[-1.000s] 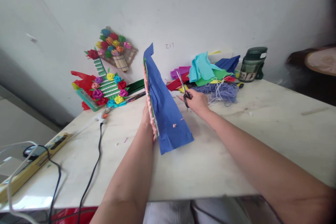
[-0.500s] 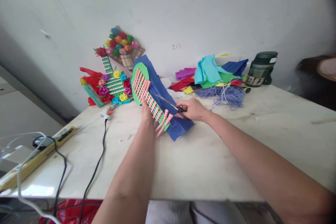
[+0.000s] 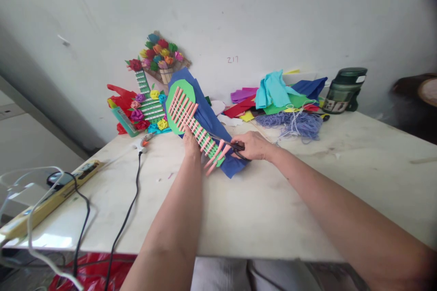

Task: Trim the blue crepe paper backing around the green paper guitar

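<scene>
Tabletop [image 3: 273, 209] with blue paper [image 3: 213, 120] and a green guitar-shaped craft [image 3: 194, 122] tilted over it.
The paper spreads behind the craft, showing past its edge. The left hand [image 3: 191, 143] pinches the craft near its middle, thumb in front, other fingers hidden. The right hand [image 3: 254, 145] curls around the handles of the scissors [image 3: 238, 147], whose blades point toward the craft, over the blue paper. Pink rolls [image 3: 181, 104] line the craft's green face.

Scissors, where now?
Head view, just right of centre: the scissors are in the right hand, blades pointing left by the blue sheet and pink-and-green craft piece.
</scene>
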Demonstrator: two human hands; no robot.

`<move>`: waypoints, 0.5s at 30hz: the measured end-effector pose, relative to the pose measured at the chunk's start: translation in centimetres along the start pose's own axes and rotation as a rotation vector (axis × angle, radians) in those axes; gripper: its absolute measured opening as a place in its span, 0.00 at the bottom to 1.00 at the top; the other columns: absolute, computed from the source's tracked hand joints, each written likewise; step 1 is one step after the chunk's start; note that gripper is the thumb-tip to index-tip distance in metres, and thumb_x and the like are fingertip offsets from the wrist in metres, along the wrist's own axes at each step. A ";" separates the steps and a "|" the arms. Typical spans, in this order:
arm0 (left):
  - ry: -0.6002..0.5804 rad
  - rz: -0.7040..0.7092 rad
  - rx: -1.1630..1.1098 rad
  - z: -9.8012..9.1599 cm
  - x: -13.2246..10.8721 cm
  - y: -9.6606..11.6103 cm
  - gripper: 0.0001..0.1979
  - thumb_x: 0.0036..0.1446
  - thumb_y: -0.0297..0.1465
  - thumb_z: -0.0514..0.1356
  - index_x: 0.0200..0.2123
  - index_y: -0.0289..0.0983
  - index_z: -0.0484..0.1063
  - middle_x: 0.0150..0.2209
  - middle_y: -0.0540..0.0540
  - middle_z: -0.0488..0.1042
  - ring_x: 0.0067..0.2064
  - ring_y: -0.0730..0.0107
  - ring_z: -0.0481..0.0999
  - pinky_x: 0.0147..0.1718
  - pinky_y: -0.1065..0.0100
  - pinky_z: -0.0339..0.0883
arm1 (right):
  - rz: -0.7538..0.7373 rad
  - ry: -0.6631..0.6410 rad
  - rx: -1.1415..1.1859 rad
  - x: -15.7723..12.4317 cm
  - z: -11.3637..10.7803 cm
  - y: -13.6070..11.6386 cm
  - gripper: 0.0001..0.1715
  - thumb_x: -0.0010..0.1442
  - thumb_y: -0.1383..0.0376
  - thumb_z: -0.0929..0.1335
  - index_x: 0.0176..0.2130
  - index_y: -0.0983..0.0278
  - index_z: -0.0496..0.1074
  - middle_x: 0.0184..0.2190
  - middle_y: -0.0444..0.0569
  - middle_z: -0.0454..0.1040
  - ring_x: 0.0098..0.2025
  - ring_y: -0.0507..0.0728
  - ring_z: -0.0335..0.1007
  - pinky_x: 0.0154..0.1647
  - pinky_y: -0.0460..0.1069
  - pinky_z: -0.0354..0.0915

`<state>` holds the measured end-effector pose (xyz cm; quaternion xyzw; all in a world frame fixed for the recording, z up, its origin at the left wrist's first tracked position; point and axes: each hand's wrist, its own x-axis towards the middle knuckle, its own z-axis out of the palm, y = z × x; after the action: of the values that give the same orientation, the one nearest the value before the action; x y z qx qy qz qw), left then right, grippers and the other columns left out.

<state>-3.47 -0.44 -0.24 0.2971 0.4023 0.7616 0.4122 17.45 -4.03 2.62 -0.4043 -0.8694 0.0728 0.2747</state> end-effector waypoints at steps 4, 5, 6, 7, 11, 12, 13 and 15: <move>0.011 0.023 -0.007 0.0 0.1 0.0 0.27 0.51 0.54 0.54 0.36 0.36 0.70 0.23 0.52 0.65 0.19 0.76 0.65 0.21 0.70 0.66 | -0.012 0.014 -0.035 0.0 0.1 0.2 0.15 0.45 0.58 0.71 0.35 0.58 0.77 0.22 0.42 0.74 0.24 0.52 0.67 0.25 0.45 0.55; 0.023 0.031 -0.002 0.0 0.1 0.0 0.26 0.51 0.54 0.54 0.36 0.36 0.70 0.23 0.52 0.65 0.19 0.76 0.65 0.21 0.70 0.66 | -0.013 0.011 -0.039 0.0 0.1 0.2 0.15 0.45 0.57 0.71 0.35 0.58 0.77 0.23 0.42 0.75 0.24 0.53 0.67 0.26 0.45 0.55; 0.039 0.040 0.004 0.0 0.2 -0.1 0.27 0.51 0.55 0.54 0.37 0.36 0.70 0.24 0.52 0.66 0.20 0.76 0.66 0.22 0.70 0.66 | -0.013 0.006 -0.043 0.0 0.1 0.1 0.15 0.45 0.57 0.71 0.35 0.58 0.77 0.23 0.43 0.75 0.25 0.53 0.68 0.26 0.45 0.55; 0.056 0.047 0.010 0.0 0.2 -0.1 0.27 0.51 0.55 0.54 0.37 0.36 0.70 0.25 0.51 0.67 0.21 0.75 0.67 0.23 0.69 0.67 | -0.012 0.001 -0.047 0.1 0.1 0.1 0.15 0.45 0.57 0.71 0.36 0.58 0.77 0.24 0.43 0.76 0.26 0.53 0.69 0.26 0.45 0.56; 0.092 0.066 -0.002 0.4 0.6 -0.3 0.25 0.53 0.53 0.53 0.38 0.36 0.71 0.33 0.46 0.73 0.28 0.71 0.73 0.28 0.68 0.70 | -0.009 -0.017 -0.068 0.3 0.3 0.0 0.15 0.47 0.58 0.70 0.36 0.58 0.77 0.26 0.44 0.77 0.28 0.54 0.70 0.27 0.46 0.57; 0.099 0.068 -0.011 0.5 0.7 -0.3 0.24 0.54 0.52 0.53 0.38 0.36 0.72 0.35 0.45 0.73 0.30 0.70 0.74 0.30 0.68 0.70 | -0.007 -0.019 -0.078 0.3 0.4 0.0 0.14 0.47 0.58 0.70 0.36 0.58 0.77 0.26 0.44 0.77 0.28 0.55 0.71 0.27 0.46 0.57; 0.104 0.072 -0.020 0.6 0.7 -0.3 0.23 0.55 0.51 0.52 0.38 0.37 0.72 0.36 0.44 0.74 0.33 0.69 0.75 0.32 0.67 0.71 | -0.006 -0.018 -0.091 0.4 0.5 0.0 0.14 0.48 0.58 0.69 0.36 0.58 0.77 0.26 0.44 0.77 0.28 0.55 0.71 0.27 0.46 0.57; 0.121 0.082 -0.022 0.8 0.8 -0.2 0.22 0.57 0.49 0.52 0.38 0.36 0.72 0.38 0.43 0.74 0.36 0.67 0.76 0.35 0.67 0.71 | -0.006 -0.009 -0.124 0.6 0.7 -0.1 0.14 0.49 0.59 0.69 0.38 0.58 0.76 0.29 0.45 0.78 0.31 0.57 0.72 0.29 0.47 0.58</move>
<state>-3.12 0.58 0.07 0.2624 0.4057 0.7986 0.3590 16.70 -3.56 2.34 -0.4177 -0.8746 0.0197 0.2452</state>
